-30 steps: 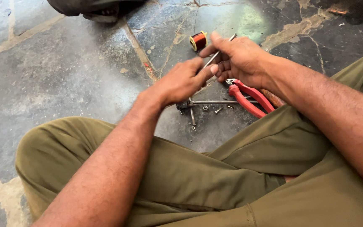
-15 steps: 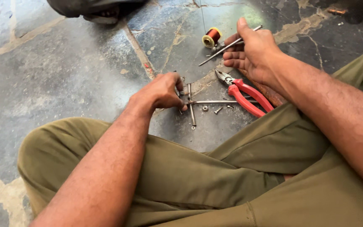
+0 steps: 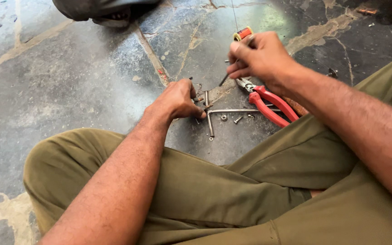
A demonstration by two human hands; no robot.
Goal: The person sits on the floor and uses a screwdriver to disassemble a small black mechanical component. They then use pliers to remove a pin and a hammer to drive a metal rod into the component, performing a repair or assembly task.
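Right hand, grip clamped on a thin metal rod above red-handled pliers. Left hand, fingers curled together, touching small metal bars on the stone floor.

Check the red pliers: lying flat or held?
Lying flat: the red pliers rest on the stone floor, below the right hand.

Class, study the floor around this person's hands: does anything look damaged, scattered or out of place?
Yes. The stone floor is cracked, with pale patched seams. Small screws and a washer lie loose beside the metal rods near the left hand, and could easily get lost.
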